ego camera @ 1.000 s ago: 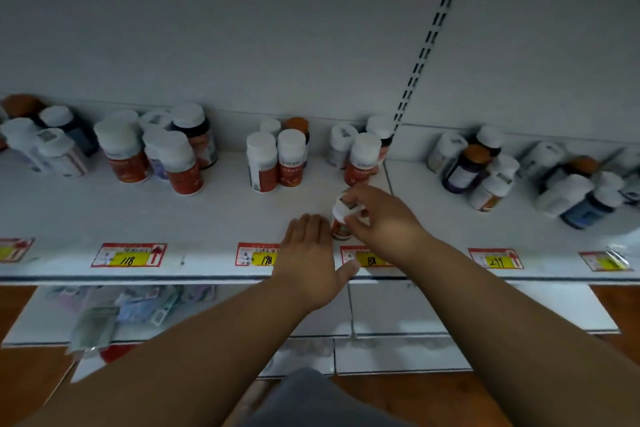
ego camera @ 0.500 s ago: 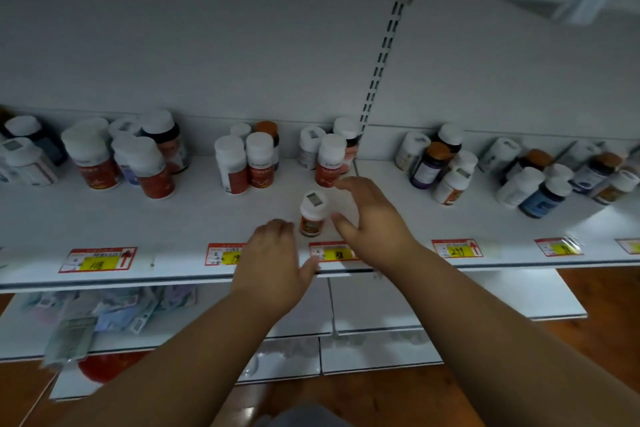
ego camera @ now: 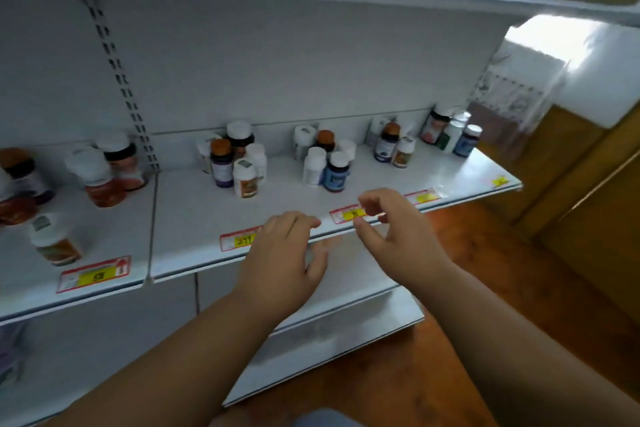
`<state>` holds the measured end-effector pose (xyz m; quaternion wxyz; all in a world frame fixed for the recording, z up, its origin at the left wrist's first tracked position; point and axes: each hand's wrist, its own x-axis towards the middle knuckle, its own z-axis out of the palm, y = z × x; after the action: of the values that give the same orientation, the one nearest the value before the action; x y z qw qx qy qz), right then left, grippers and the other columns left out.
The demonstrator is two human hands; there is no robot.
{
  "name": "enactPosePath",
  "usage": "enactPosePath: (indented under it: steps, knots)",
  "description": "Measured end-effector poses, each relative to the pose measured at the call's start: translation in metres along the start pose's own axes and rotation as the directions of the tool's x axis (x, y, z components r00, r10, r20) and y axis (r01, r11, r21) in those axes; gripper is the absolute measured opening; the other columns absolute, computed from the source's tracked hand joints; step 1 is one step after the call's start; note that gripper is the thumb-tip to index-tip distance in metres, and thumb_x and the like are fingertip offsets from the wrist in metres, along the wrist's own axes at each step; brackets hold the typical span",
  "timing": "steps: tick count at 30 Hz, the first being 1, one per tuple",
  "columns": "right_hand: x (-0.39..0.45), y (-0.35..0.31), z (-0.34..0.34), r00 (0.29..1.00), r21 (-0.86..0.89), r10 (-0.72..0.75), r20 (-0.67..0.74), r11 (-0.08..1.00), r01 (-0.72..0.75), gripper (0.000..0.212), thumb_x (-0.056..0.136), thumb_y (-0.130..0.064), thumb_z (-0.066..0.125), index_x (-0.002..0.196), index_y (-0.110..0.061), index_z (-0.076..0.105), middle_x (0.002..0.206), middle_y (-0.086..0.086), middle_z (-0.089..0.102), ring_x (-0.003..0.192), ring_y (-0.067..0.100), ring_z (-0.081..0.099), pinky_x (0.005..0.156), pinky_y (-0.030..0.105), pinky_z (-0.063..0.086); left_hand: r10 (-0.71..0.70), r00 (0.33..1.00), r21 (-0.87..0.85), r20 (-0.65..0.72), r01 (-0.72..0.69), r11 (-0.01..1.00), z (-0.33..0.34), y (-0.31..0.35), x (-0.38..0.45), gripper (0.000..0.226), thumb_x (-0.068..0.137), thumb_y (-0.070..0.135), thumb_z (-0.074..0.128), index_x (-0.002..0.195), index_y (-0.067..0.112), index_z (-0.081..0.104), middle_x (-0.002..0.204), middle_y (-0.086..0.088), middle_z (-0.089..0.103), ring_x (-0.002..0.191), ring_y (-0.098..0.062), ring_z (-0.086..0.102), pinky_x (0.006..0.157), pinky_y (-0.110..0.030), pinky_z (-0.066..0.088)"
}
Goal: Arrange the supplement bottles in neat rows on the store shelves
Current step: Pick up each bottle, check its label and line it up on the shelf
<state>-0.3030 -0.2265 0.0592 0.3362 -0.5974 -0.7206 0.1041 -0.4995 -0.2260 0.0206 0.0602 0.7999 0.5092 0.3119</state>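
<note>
**Both hands empty, most bottles still waiting in loose bunches**

Nearest to us, the left hand (ego camera: 280, 253) is hovering over the front lip of the shelf (ego camera: 194, 218), fingers loosely curled, and its grip is holding nothing. Just beside it, the right hand (ego camera: 391, 232) is floating above a price tag (ego camera: 349, 214), thumb and fingers bent toward each other with a gap between them, nothing caught in that grip either. So no bottle is being carried at this moment.

Looking along the shelf front: over on the left section, one white-capped bottle (ego camera: 52, 239) is standing forward by itself, close to the edge, apart from the red-labelled ones (ego camera: 104, 180) behind it. That spot is looking like the start of a front row, though a row of one.

Moving deeper, the middle cluster (ego camera: 239, 163) is sitting bunched up, caps at mixed depths, orange and white tops mingling. Next along, the blue-labelled bottle (ego camera: 336, 173) and its white neighbours are huddling in a second knot. Farther right, the last groups (ego camera: 450, 135) are crowding against the back wall near the shelf's end.

My read: the job is only just getting going. Every cluster on this right section is needing to be pulled apart and lined up, and the hands are looking poised to reach in for the next bottle.
</note>
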Motion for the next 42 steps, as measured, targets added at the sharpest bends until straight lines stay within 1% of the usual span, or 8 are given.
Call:
enactPosePath:
  steps: [13,20,22,30,33,36,40,42]
  knots:
    - [0.091,0.182,-0.065,0.980,0.054,0.190,-0.067,0.981,-0.187,0.022,0.087,-0.035,0.064,0.108,-0.032,0.058,0.099,-0.020,0.056,0.092,-0.006,0.054,0.076,0.018,0.048,0.066,0.971,-0.145,0.229,-0.033,0.989,0.153,0.078,0.168,0.041,0.091,0.046,0.053,0.126,0.024,0.054,0.121,0.004,0.054,0.112,-0.014,0.047,0.095,-0.029,0.038]
    - [0.191,0.255,-0.063,0.937,-0.044,0.308,0.163,0.951,-0.305,0.041,0.086,-0.050,0.062,0.123,-0.043,0.045,0.129,-0.009,0.049,0.097,0.009,0.057,0.072,0.027,0.052,-0.311,0.849,-0.229,0.428,0.435,0.871,0.211,0.077,0.240,0.034,0.090,0.045,0.058,0.122,0.035,0.054,0.109,0.016,0.050,0.092,0.000,0.050,0.077,-0.022,0.041]
    - [0.217,0.270,-0.048,0.939,-0.087,0.270,0.214,0.963,-0.256,0.043,0.084,-0.052,0.063,0.121,-0.037,0.048,0.128,-0.005,0.050,0.100,0.016,0.056,0.075,0.031,0.049,-0.373,0.830,-0.251,0.415,0.499,0.830,0.224,0.074,0.248,0.032,0.090,0.042,0.060,0.121,0.035,0.054,0.108,0.016,0.052,0.089,0.001,0.050,0.076,-0.021,0.041]
    - [0.258,0.314,-0.012,0.971,0.062,0.048,0.233,0.996,-0.064,0.033,0.078,-0.050,0.065,0.081,-0.028,0.040,0.070,-0.010,0.053,0.061,0.009,0.050,0.046,0.025,0.028,-0.570,0.783,-0.173,0.246,0.615,0.769,0.258,0.078,0.267,0.055,0.086,0.045,0.065,0.135,0.029,0.044,0.130,0.008,0.050,0.110,-0.009,0.050,0.091,-0.024,0.041]
    - [0.260,0.327,-0.025,0.967,0.228,-0.006,0.254,0.972,-0.054,0.026,0.082,-0.048,0.064,0.083,-0.030,0.045,0.069,-0.007,0.057,0.061,0.008,0.053,0.048,0.023,0.034,-0.592,0.761,-0.286,0.267,0.649,0.705,0.256,0.092,0.275,0.064,0.079,0.057,0.067,0.135,0.037,0.043,0.128,0.017,0.052,0.106,-0.001,0.052,0.087,-0.021,0.042]
    - [0.262,0.324,-0.041,0.920,0.379,-0.128,0.371,0.925,-0.024,0.014,0.085,-0.045,0.062,0.087,-0.033,0.055,0.078,-0.011,0.064,0.068,0.003,0.058,0.057,0.020,0.040,-0.544,0.742,-0.419,0.392,0.671,0.612,0.245,0.109,0.276,0.045,0.070,0.065,0.067,0.111,0.053,0.053,0.107,0.024,0.066,0.092,0.007,0.061,0.080,-0.018,0.045]
    - [0.257,0.295,-0.048,0.833,0.500,-0.302,0.464,0.865,0.035,0.005,0.088,-0.039,0.062,0.089,-0.034,0.061,0.085,-0.014,0.067,0.077,0.001,0.062,0.063,0.019,0.047,-0.609,0.701,-0.604,0.371,0.680,0.416,0.240,0.126,0.250,0.041,0.070,0.048,0.075,0.106,0.031,0.063,0.095,0.003,0.073,0.089,-0.016,0.069,0.085,-0.040,0.056]
    - [0.251,0.276,-0.045,0.802,0.530,-0.354,0.480,0.846,0.056,0.004,0.088,-0.037,0.062,0.091,-0.034,0.060,0.087,-0.014,0.066,0.080,0.003,0.062,0.068,0.023,0.051,-0.670,0.683,-0.630,0.292,0.664,0.402,0.230,0.129,0.235,0.041,0.070,0.048,0.076,0.103,0.028,0.064,0.091,0.003,0.072,0.085,-0.016,0.069,0.083,-0.040,0.056]
